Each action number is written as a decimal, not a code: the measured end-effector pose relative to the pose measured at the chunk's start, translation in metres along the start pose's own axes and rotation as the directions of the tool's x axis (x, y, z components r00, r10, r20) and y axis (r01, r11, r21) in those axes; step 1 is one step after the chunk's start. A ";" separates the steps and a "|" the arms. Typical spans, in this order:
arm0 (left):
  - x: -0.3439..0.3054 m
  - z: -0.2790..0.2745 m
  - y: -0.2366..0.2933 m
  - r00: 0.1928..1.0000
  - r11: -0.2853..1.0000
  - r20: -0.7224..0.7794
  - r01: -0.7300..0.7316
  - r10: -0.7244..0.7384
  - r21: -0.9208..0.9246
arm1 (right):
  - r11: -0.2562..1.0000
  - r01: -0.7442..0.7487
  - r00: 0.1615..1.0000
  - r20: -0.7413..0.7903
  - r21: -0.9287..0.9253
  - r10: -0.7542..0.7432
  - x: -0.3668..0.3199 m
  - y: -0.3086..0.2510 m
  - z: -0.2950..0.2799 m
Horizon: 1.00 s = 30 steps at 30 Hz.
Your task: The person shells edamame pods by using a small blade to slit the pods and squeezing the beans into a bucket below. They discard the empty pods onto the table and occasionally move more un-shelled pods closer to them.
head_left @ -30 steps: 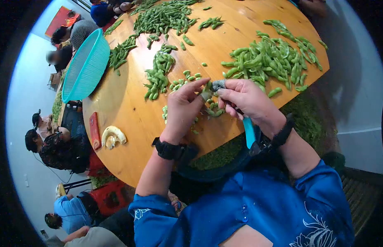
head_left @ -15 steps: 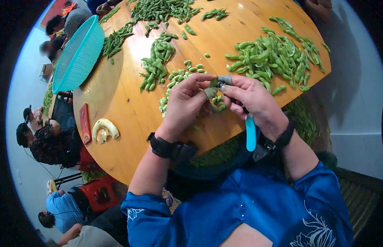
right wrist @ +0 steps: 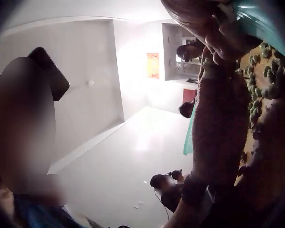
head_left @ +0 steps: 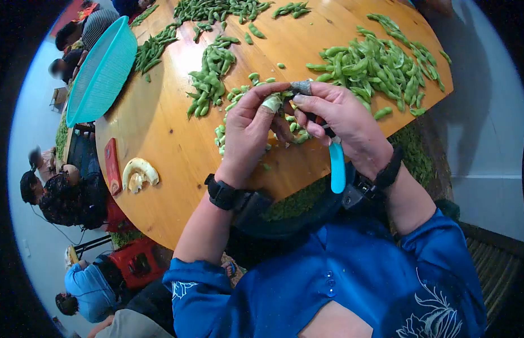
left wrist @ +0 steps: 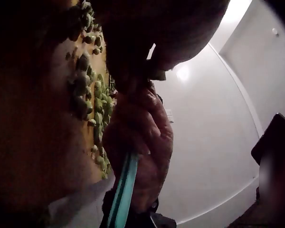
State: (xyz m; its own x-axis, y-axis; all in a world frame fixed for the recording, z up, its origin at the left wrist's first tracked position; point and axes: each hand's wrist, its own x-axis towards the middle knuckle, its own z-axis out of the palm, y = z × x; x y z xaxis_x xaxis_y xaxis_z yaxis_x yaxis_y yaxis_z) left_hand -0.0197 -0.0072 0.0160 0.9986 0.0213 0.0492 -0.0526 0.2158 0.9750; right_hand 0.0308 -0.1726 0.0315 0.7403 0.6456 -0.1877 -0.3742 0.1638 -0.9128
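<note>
In the head view both hands meet over the table. My left hand pinches a green bean pod, largely hidden by the fingers, and a pale green cover wraps its thumb. My right hand touches the same spot, a grey wrap around its index finger, and grips a tool with a turquoise handle. The tool's working end is hidden by the fingers. The left wrist view also shows that handle under the curled fingers. Shelled beans lie around and beneath the left hand.
Beyond the right hand is a pile of pods; smaller heaps lie ahead. On the left stand a turquoise basket, a red phone-like object and a peel. A dark tub sits below the table edge.
Both hands have moved slightly farther over the table, still together at the pod. The left thumb has shifted against it. The head view has also shifted a little.
</note>
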 end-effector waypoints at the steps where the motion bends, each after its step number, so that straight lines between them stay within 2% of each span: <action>1: 0.001 -0.001 0.000 1.000 1.000 -0.011 -0.001 0.001 -0.013 | 1.000 -0.008 0.999 -0.032 0.000 0.008 0.000 -0.001 0.002; 3: 0.003 0.001 -0.002 0.999 1.000 -0.039 -0.004 0.005 0.012 | 1.000 -0.009 0.998 -0.062 -0.004 0.008 0.001 -0.002 0.004; 5: 0.002 0.003 -0.005 0.997 1.000 -0.074 0.001 0.001 0.031 | 0.998 0.061 0.992 -0.108 -0.036 -0.064 -0.001 0.003 0.007; 14: 0.002 0.002 -0.009 0.992 0.997 -0.112 -0.045 0.053 0.067 | 0.999 0.018 0.987 -0.160 0.035 -0.012 0.002 0.004 0.012; 20: 0.002 0.003 -0.009 0.987 0.999 -0.156 -0.034 0.034 0.004 | 0.993 0.006 0.993 -0.119 0.118 0.008 0.005 0.009 0.009; 22: 0.001 0.004 -0.009 0.983 0.994 -0.169 -0.053 0.068 0.091 | 0.989 -0.014 0.994 -0.103 0.149 0.029 0.006 0.008 0.009; 26: 0.005 -0.004 -0.013 0.985 0.996 -0.168 -0.012 0.027 0.089 | 0.963 -0.082 0.994 -0.051 0.257 0.099 0.007 0.007 0.003; 28: 0.006 -0.013 -0.005 0.987 0.965 -0.015 0.150 -0.157 -0.214 | 0.954 -0.116 0.992 -0.012 0.276 0.124 0.008 0.005 -0.002; 29: 0.007 -0.017 -0.006 0.987 0.965 -0.016 0.152 -0.159 -0.215 | 0.943 -0.148 0.989 0.027 0.297 0.147 0.009 0.005 -0.004; 30: 0.008 -0.022 -0.008 0.981 0.934 0.050 0.195 -0.189 -0.301 | 0.943 -0.148 0.989 0.026 0.297 0.146 0.012 0.003 -0.006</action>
State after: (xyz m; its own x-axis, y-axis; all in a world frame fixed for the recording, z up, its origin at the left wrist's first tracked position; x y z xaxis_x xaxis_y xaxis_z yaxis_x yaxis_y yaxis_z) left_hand -0.0111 0.0127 0.0038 0.9898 -0.0682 -0.1254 0.1427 0.4992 0.8547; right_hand 0.0415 -0.1690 0.0241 0.6626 0.6820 -0.3097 -0.6280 0.2806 -0.7258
